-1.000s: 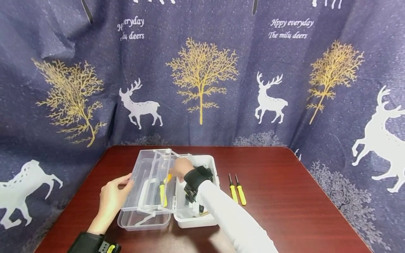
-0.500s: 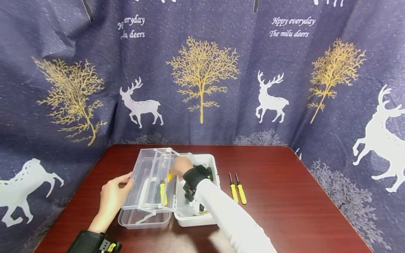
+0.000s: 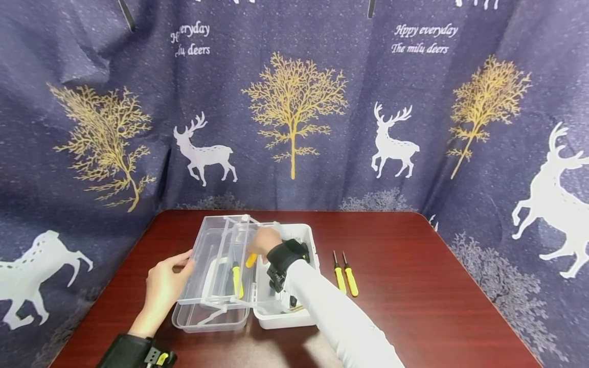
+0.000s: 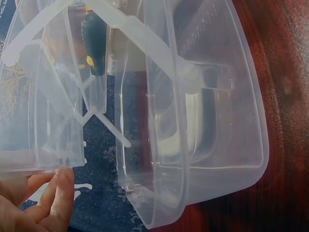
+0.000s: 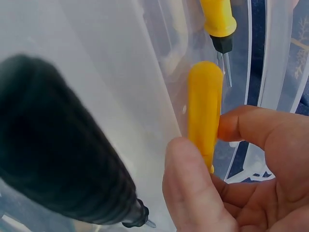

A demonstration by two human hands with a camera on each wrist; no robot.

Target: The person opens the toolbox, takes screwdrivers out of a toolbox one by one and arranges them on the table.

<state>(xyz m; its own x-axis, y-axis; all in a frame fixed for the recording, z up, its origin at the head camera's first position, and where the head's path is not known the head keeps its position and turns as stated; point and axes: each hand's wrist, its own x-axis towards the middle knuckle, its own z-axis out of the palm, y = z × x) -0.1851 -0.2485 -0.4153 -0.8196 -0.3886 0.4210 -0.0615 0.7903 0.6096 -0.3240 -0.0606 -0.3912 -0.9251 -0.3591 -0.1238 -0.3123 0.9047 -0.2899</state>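
Note:
An open clear plastic toolbox (image 3: 209, 306) sits on the red-brown table, its lid (image 4: 207, 121) folded out to the left and its white base (image 3: 306, 317) to the right. My right hand (image 3: 263, 242) reaches over the lift-out tray and pinches the yellow handle of a screwdriver (image 5: 205, 111) between thumb and fingers. A second yellow screwdriver (image 3: 236, 281) lies in the tray just ahead of it. My left hand (image 3: 164, 284) rests against the lid's left rim, fingertips (image 4: 60, 193) touching the clear plastic. A black-handled tool (image 5: 63, 159) lies in the box.
Two more yellow-handled screwdrivers (image 3: 339, 278) (image 3: 351, 280) lie side by side on the table right of the box. A dark blue curtain (image 3: 294, 112) with deer and trees hangs close behind the table. Bare tabletop (image 3: 414, 286) stretches to the right.
My right hand has shifted the yellow screwdriver handle slightly over the tray. The left hand and the box have stayed put.

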